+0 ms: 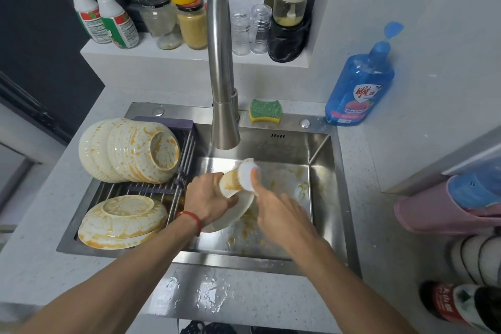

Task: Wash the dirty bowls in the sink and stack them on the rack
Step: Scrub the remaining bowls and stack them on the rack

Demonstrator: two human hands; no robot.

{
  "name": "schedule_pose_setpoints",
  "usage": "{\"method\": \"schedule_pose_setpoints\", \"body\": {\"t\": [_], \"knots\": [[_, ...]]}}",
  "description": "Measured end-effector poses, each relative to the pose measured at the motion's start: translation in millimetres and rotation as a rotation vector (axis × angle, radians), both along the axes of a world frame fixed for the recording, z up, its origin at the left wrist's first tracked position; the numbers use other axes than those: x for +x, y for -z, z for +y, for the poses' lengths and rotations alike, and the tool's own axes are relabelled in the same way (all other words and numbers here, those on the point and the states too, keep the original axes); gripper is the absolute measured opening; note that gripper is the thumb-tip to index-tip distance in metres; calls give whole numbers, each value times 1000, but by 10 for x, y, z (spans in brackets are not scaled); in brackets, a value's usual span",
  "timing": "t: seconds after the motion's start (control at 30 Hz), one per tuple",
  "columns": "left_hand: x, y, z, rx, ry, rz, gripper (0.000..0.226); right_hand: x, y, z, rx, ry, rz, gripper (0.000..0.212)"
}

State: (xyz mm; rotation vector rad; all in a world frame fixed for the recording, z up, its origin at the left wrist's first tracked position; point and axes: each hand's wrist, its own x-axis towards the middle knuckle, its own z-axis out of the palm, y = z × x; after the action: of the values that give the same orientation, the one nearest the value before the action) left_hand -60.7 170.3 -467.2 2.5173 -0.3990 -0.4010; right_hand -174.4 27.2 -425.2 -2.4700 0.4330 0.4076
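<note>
Over the sink point(322, 198), we hold a stained bowl point(230, 209) on its side in our left hand point(208, 199), fingers curled round its base, while our right hand point(273, 209) pinches a white scrubbing pad point(248, 173) and presses it to the bowl's foot, directly below the faucet point(221, 68).

We judge the grip the weak point: the bowl looks wet and greasy, and a firm push from the pad could twist it out of the left hand onto the steel below. Left of that hand, the leaning stack of bowls point(130, 150) on the rack point(179, 171) still shows orange streaks, so a clean bowl set against it may pick up residue, and a nudge might tip it.

Our count: one bowl in hand; one overturned bowl point(122, 219) near the left wrist; a leaning stack of several, the number unclear. One green sponge point(265, 110) and one blue soap bottle point(360, 84) sit beyond the right hand on the counter point(406, 225).
</note>
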Motion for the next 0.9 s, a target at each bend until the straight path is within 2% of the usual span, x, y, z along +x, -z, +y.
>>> {"method": "schedule_pose_setpoints", "body": {"t": [0.07, 0.17, 0.53, 0.9], "knots": [[0, 26, 73, -63, -4, 18, 41, 60, 35, -128, 30, 77, 67, 83], [15, 41, 170, -155, -29, 77, 42, 3, 7, -70, 110, 67, 45, 79], [81, -136, 292, -293, 31, 138, 35, 1, 71, -246, 223, 190, 87, 68], [20, -157, 414, -681, -263, 485, 45, -40, 121, -233, 241, 210, 78, 62]]}}
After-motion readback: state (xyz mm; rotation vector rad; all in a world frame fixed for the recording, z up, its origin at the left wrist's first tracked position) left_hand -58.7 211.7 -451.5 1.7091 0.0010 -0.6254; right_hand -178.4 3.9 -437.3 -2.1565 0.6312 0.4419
